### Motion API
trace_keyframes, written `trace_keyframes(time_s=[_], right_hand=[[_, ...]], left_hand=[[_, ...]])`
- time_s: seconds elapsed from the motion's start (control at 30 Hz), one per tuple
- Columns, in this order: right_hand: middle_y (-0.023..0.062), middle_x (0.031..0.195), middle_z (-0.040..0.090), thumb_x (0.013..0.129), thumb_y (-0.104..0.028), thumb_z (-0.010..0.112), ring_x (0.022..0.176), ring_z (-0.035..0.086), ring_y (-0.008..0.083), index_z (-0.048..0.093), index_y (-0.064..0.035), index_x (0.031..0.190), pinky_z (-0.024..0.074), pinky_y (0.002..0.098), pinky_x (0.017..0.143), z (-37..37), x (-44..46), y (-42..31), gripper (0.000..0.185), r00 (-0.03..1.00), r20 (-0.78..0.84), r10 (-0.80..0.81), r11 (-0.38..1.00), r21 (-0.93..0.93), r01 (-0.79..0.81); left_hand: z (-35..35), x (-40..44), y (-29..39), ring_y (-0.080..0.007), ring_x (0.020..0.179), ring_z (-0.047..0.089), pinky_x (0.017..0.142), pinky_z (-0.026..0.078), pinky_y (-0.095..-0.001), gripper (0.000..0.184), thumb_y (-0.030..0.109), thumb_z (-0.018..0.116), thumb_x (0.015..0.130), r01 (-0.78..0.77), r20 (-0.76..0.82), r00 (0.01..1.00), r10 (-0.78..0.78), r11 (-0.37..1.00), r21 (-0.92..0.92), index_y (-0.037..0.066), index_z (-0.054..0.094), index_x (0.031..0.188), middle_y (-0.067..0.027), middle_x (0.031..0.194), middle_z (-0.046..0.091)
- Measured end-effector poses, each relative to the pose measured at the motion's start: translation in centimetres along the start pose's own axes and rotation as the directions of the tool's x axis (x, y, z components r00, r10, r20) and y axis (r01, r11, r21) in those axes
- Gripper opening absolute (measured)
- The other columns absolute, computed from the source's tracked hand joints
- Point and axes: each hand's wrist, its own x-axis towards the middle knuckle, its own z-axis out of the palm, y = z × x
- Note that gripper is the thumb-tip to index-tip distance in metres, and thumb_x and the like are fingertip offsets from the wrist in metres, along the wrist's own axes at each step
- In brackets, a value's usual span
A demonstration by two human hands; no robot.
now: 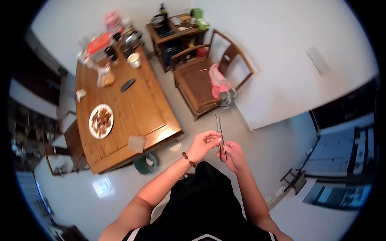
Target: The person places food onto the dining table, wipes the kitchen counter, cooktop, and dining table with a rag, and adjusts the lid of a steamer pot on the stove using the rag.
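Note:
In front of my body I hold a pair of scissors [218, 125], the narrow blades pointing away from me. My right hand [233, 156] is closed around the handle loops. From the other side, my left hand [206, 143] has its fingers curled against the scissors near the pivot and handles; the exact grip is partly hidden. A beaded bracelet [189, 159] circles my left wrist. Both hands are above the tiled floor, to the right of the wooden table's near corner.
On the wooden table [148, 104] are a plate of food [101, 121], a dark remote-like object [128, 84], a cup [134, 60] and a bag [105, 76]. A bin [145, 164] stands by its near edge. Ahead, a wooden chair [193, 78] holds a pink bag [218, 81].

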Motion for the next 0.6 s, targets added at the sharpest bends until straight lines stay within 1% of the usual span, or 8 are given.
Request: trace_keyframes(time_s=[0.03, 0.1, 0.17, 0.23, 0.37, 0.43, 0.5, 0.6], right_hand=[[0.0114, 0.095, 0.070, 0.098, -0.006, 0.065, 0.085, 0.071, 0.0229, 0.061, 0.0007, 0.108, 0.0567, 0.0314, 0.080, -1.2, -1.9, -1.3, 0.013, 0.999, -0.014, -0.046, 0.999, 0.017, 0.047], [0.0105, 0.096, 0.070, 0.096, -0.002, 0.066, 0.087, 0.071, 0.0224, 0.062, 0.0008, 0.111, 0.0565, 0.0308, 0.076, -3.7, -5.8, -4.7, 0.016, 0.975, -0.105, -0.198, 0.977, -0.103, 0.187], [0.0106, 0.097, 0.072, 0.094, 0.002, 0.067, 0.086, 0.072, 0.0220, 0.063, 0.0009, 0.112, 0.0568, 0.0312, 0.074, -7.4, -9.3, -7.7, 0.018, 0.937, -0.179, -0.300, 0.951, -0.128, 0.280], [0.0121, 0.099, 0.073, 0.095, 0.002, 0.067, 0.082, 0.072, 0.0214, 0.064, 0.0013, 0.109, 0.0568, 0.0312, 0.073, -13.1, -13.3, -10.5, 0.015, 0.855, -0.308, -0.417, 0.907, -0.202, 0.370], [0.0134, 0.098, 0.074, 0.096, 0.000, 0.067, 0.079, 0.072, 0.0203, 0.065, 0.0028, 0.107, 0.0559, 0.0306, 0.071, -24.1, -21.6, -18.3, 0.012, 0.694, -0.480, -0.537, 0.831, -0.156, 0.534], [0.0138, 0.098, 0.075, 0.096, -0.001, 0.068, 0.078, 0.072, 0.0200, 0.065, 0.0035, 0.107, 0.0557, 0.0305, 0.070, -30.8, -26.8, -23.3, 0.012, 0.631, -0.525, -0.571, 0.799, -0.178, 0.575], [0.0138, 0.097, 0.075, 0.096, -0.002, 0.068, 0.077, 0.072, 0.0195, 0.065, 0.0041, 0.107, 0.0552, 0.0297, 0.070, -37.1, -31.5, -28.2, 0.013, 0.537, -0.609, -0.584, 0.797, -0.304, 0.522], [0.0128, 0.097, 0.075, 0.096, -0.002, 0.069, 0.077, 0.072, 0.0181, 0.066, 0.0050, 0.106, 0.0546, 0.0282, 0.069, -44.0, -36.5, -35.1, 0.013, 0.468, -0.657, -0.591, 0.785, -0.332, 0.524]], left_hand=[[3.0, 0.6, -0.6, -0.0071, 0.088, 0.066, 0.078, 0.053, -0.0233, 0.018, 0.005, 0.070, 0.097, -0.009, 0.025, 1.000, 0.009, 1.000, 0.026, -0.001, 0.067, 0.114, -0.0021, 0.100, 0.072], [8.8, 2.5, -1.6, -0.0070, 0.085, 0.066, 0.077, 0.053, -0.0228, 0.020, 0.003, 0.073, 0.095, 0.008, 0.102, 0.995, -0.014, 0.998, 0.063, -0.003, 0.067, 0.113, -0.0034, 0.098, 0.072], [15.3, 5.1, -2.6, -0.0067, 0.084, 0.066, 0.077, 0.054, -0.0235, 0.019, 0.004, 0.074, 0.094, -0.003, 0.154, 0.987, -0.048, 0.948, 0.318, -0.003, 0.068, 0.111, -0.0031, 0.095, 0.072], [22.4, 8.2, -5.8, -0.0069, 0.083, 0.066, 0.077, 0.054, -0.0238, 0.017, 0.004, 0.074, 0.094, 0.020, 0.263, 0.960, -0.101, 0.956, 0.292, -0.003, 0.068, 0.109, -0.0026, 0.092, 0.072], [38.2, 15.7, -13.8, -0.0063, 0.086, 0.065, 0.077, 0.053, -0.0245, 0.021, 0.007, 0.073, 0.096, 0.013, 0.401, 0.908, -0.125, 0.963, 0.271, -0.001, 0.068, 0.115, -0.0020, 0.095, 0.071], [47.0, 19.8, -17.6, -0.0069, 0.086, 0.064, 0.076, 0.053, -0.0253, 0.023, 0.010, 0.072, 0.097, -0.034, 0.445, 0.892, -0.086, 0.966, 0.255, 0.000, 0.068, 0.117, -0.0018, 0.097, 0.071], [55.8, 23.6, -21.0, -0.0087, 0.082, 0.065, 0.074, 0.052, -0.0255, 0.023, 0.013, 0.071, 0.098, -0.027, 0.490, 0.862, -0.129, 0.954, 0.298, 0.000, 0.068, 0.117, -0.0024, 0.097, 0.072], [66.7, 28.0, -24.5, -0.0123, 0.081, 0.070, 0.072, 0.052, -0.0254, 0.022, 0.012, 0.072, 0.098, 0.117, 0.472, 0.842, -0.262, 0.942, 0.314, 0.001, 0.069, 0.116, -0.0059, 0.099, 0.074]])
